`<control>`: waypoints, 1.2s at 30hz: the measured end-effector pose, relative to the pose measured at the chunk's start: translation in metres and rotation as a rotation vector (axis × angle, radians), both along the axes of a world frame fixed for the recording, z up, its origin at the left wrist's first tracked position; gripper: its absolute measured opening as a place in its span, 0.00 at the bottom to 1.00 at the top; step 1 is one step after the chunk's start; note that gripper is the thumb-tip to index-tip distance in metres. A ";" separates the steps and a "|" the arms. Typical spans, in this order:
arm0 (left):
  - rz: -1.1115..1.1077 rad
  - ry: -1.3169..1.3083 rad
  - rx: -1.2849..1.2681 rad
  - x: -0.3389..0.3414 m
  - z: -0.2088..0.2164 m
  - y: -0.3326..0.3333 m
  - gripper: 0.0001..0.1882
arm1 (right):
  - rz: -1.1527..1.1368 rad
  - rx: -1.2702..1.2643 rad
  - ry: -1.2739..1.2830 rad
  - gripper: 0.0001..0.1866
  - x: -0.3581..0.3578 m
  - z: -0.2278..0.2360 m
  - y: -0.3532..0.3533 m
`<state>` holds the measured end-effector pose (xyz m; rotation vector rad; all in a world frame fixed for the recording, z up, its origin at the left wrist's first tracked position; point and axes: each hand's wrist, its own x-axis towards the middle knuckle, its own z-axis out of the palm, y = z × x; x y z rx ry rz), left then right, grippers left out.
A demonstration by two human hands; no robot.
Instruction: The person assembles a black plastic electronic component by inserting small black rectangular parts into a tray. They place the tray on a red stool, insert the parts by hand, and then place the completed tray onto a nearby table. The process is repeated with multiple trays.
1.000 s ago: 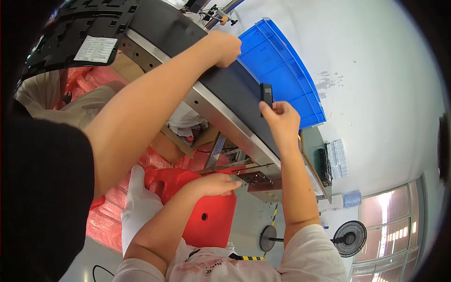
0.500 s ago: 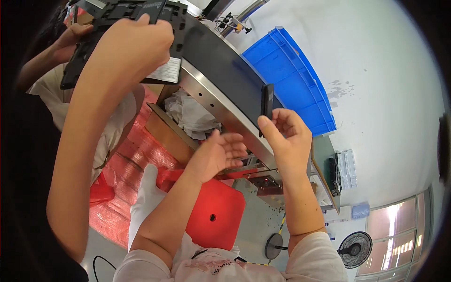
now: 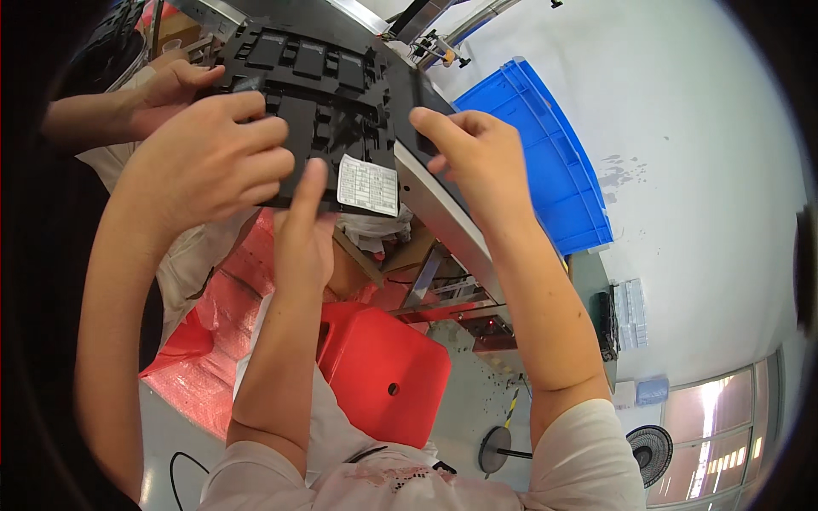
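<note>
My left hand (image 3: 307, 243) grips the near edge of a black moulded tray (image 3: 354, 111), with the thumb on top and the fingers hidden below. Rectangular dark pieces lie in several of the tray's compartments. A white printed label (image 3: 367, 185) is at its near right corner. Over the conveyor, just right of the tray, my right hand (image 3: 477, 157) is closed on a slim black block (image 3: 423, 98), which blends into the dark belt. A co-worker's hand (image 3: 209, 162) reaches over the tray's left part, and another hand (image 3: 170, 94) is at its far left edge.
A blue plastic crate (image 3: 545, 145) stands beyond the conveyor with its metal side rail (image 3: 443, 204). Below are a red stool (image 3: 388, 366), a cardboard box (image 3: 349, 268) and red bubble wrap (image 3: 221, 341). A black fan (image 3: 650, 456) stands at the lower right.
The tray has moved right and nearer to me. My left hand, open before, has risen and taken hold of its edge. My right hand has moved up and left with the black block.
</note>
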<state>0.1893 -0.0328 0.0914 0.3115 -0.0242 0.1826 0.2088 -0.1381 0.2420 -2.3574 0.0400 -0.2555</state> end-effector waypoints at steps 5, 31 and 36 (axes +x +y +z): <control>-0.258 0.019 -0.080 -0.010 0.003 -0.028 0.16 | -0.035 -0.167 0.014 0.23 0.033 -0.029 -0.006; -0.410 -0.113 -0.088 -0.028 -0.007 -0.070 0.17 | -0.050 -0.161 -0.109 0.24 -0.007 -0.042 -0.007; -0.386 -0.019 -0.023 -0.025 -0.037 -0.078 0.17 | -0.010 -0.616 -0.160 0.30 -0.008 -0.058 0.009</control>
